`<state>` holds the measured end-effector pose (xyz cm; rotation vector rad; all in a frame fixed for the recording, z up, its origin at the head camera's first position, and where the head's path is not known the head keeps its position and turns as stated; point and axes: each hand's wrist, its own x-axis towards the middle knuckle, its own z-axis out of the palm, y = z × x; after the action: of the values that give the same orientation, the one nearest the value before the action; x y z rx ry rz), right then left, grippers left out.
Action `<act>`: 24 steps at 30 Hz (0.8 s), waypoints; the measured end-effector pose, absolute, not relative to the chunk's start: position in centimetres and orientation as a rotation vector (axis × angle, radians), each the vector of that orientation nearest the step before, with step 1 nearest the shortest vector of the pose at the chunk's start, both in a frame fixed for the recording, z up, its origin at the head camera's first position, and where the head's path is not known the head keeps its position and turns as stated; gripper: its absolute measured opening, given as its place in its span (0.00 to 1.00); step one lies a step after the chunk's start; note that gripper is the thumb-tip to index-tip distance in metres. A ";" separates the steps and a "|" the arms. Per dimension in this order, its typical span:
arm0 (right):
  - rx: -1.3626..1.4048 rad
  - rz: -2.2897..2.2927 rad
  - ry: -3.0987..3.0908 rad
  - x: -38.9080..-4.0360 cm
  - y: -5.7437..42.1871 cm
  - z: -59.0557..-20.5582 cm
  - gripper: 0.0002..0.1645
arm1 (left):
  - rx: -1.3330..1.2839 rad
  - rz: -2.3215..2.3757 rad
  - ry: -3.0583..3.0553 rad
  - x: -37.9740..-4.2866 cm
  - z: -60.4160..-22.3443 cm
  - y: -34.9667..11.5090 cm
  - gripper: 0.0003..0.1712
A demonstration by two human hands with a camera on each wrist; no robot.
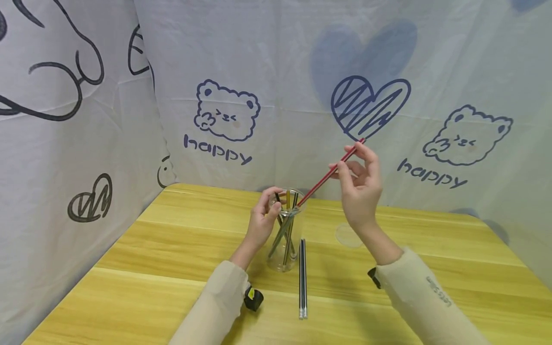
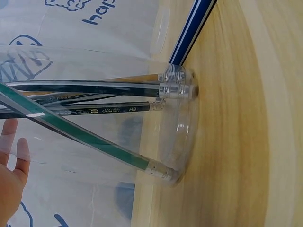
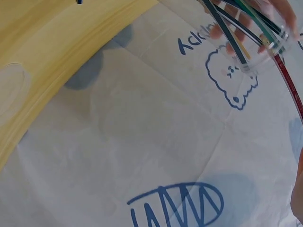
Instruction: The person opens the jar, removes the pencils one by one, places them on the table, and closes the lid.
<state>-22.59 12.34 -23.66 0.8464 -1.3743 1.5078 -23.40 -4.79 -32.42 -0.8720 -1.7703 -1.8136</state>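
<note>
A clear jar (image 1: 282, 261) stands upright on the table, with several pencils (image 2: 113, 89) leaning inside, dark green, black and yellow. My left hand (image 1: 260, 218) holds the jar near its rim, thumb on the near side and fingers around the back. Above and to the right, my right hand (image 1: 362, 187) pinches a red pencil (image 1: 321, 183) close to its upper end. The red pencil slants down to the left, its lower end right at the jar's mouth. In the right wrist view, that red pencil (image 3: 289, 85) meets the jar's rim.
Two dark blue striped pencils (image 1: 303, 278) lie side by side on the wooden table (image 1: 194, 239), just in front of the jar. A clear round disc (image 1: 349, 235) lies to the jar's right. White cloth (image 1: 284, 143) with drawings hangs behind the table.
</note>
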 end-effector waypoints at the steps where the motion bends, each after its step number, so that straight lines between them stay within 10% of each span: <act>1: 0.838 1.508 -1.349 -22.6 12.5 -23.5 0.22 | -0.876 -1.816 -1.767 -23.4 -32.4 -4.8 0.44; 24: 0.771 1.491 -1.343 -21.5 14.3 -22.2 0.19 | -0.883 -1.813 -1.749 -23.7 -32.6 -4.7 0.44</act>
<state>-21.54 14.26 -22.19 0.7713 -1.3429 1.4910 -23.71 -4.73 -32.58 -0.8829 -1.7490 -1.8134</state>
